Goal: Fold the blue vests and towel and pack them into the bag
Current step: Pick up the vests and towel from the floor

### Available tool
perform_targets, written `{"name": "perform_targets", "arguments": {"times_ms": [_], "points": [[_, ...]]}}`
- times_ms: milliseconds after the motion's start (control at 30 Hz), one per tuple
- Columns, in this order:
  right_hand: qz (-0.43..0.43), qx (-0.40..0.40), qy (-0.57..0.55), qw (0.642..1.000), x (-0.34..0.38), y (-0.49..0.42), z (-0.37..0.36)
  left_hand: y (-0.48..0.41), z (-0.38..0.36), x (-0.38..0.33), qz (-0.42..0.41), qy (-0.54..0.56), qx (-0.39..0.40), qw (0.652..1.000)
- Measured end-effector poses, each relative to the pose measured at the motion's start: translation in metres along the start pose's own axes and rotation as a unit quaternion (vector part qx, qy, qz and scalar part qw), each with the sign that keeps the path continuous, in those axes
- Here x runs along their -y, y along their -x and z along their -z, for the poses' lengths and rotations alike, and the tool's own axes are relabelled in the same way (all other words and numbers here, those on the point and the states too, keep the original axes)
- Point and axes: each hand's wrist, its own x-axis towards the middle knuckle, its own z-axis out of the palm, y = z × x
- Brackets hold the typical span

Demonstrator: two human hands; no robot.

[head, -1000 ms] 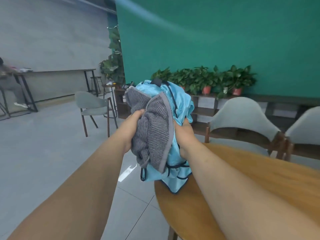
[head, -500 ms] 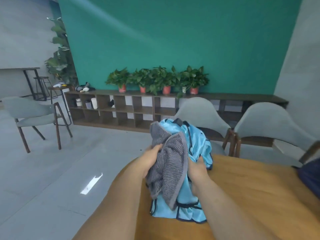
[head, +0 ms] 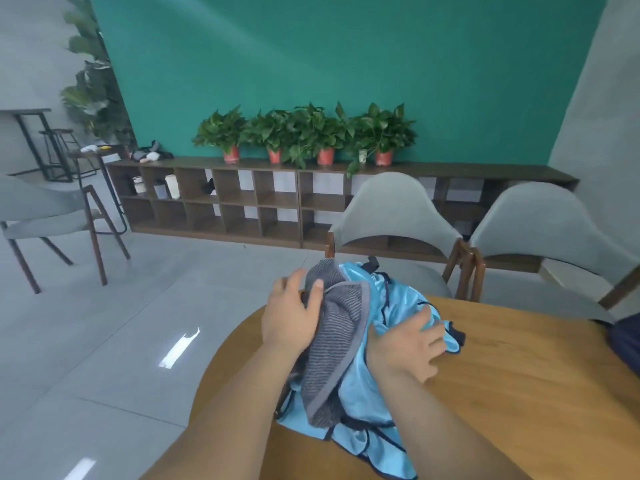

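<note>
1. We see the crumpled blue vests (head: pixel 372 372) bunched in a heap on the round wooden surface (head: pixel 512 382), near its left edge, with their dark-trimmed hems spilling toward the near side.
2. The grey striped towel (head: pixel 337 344) lies draped over the left part of that heap, its lighter border running down its right side against the shiny blue cloth.
3. Our left hand (head: pixel 291 315) rests on the upper left of the towel; its thumb presses into the grey cloth and the fingers are spread and loosely curved, not closed around anything.
4. Our right hand (head: pixel 407 344) lies palm-down on the blue vests to the right of the towel, fingers splayed wide and flat, some reaching past the cloth onto the wood.
5. Neither hand grips the bundle; both press on it from opposite sides, with the towel and a fold of vest between them.
6. At the far right edge of the surface we make out a dark navy shape (head: pixel 625 344), cut off by the frame; we cannot tell whether it is the bag.
7. Two grey chairs (head: pixel 394 209) with wooden legs stand just beyond the surface, and a third one stands apart on the tiled floor at left.
8. Behind them a low dark shelf unit (head: pixel 242 199) runs along the green wall, with potted plants (head: pixel 304 133) in red pots lined up on top.
</note>
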Motion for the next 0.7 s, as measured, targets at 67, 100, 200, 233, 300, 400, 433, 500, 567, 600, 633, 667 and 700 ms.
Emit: {"name": "perform_targets", "arguments": {"times_ms": [67, 100, 200, 233, 300, 400, 433, 500, 567, 600, 633, 667, 700], "points": [[0.128, 0.014, 0.059, 0.990, -0.006, -0.001, -0.003, 0.013, 0.003, -0.004, -0.065, 0.008, 0.101, 0.993], [0.171, 0.050, 0.085, 0.980, -0.009, -0.003, -0.005, 0.019, 0.002, -0.003, -0.084, -0.033, 0.137, 0.986], [0.215, 0.116, 0.115, 0.963, -0.016, -0.002, -0.005, 0.025, 0.001, 0.005, -0.126, -0.076, 0.107, 0.983], [0.224, 0.115, 0.116, 0.961, -0.017, -0.002, -0.003, 0.023, 0.004, 0.007, -0.102, -0.054, 0.082, 0.990], [0.239, 0.123, 0.113, 0.957, -0.020, -0.004, 0.002, 0.012, 0.014, 0.008, -0.007, 0.011, 0.027, 1.000], [0.242, 0.141, 0.103, 0.955, -0.021, -0.011, 0.017, -0.011, 0.034, 0.019, 0.055, 0.010, -0.056, 0.997], [0.245, 0.132, 0.108, 0.954, -0.021, -0.013, 0.021, -0.017, 0.038, 0.024, 0.046, -0.041, -0.060, 0.996], [0.245, 0.096, 0.109, 0.959, -0.020, -0.017, 0.023, -0.026, 0.039, 0.031, 0.054, -0.136, 0.009, 0.989], [0.238, 0.105, 0.078, 0.962, -0.017, -0.020, 0.020, -0.027, 0.030, 0.032, 0.082, -0.118, 0.130, 0.981], [0.240, 0.134, 0.065, 0.959, -0.015, -0.020, 0.015, -0.024, 0.021, 0.034, 0.089, -0.099, 0.196, 0.972], [0.244, 0.165, 0.069, 0.953, -0.013, -0.018, 0.009, -0.020, 0.011, 0.036, 0.087, -0.109, 0.248, 0.959], [0.249, 0.185, 0.086, 0.947, -0.011, -0.015, 0.002, -0.016, 0.000, 0.042, 0.077, -0.132, 0.274, 0.950], [0.257, 0.195, 0.108, 0.940, -0.011, -0.013, -0.007, -0.014, -0.010, 0.048, 0.069, -0.150, 0.278, 0.946]]}}
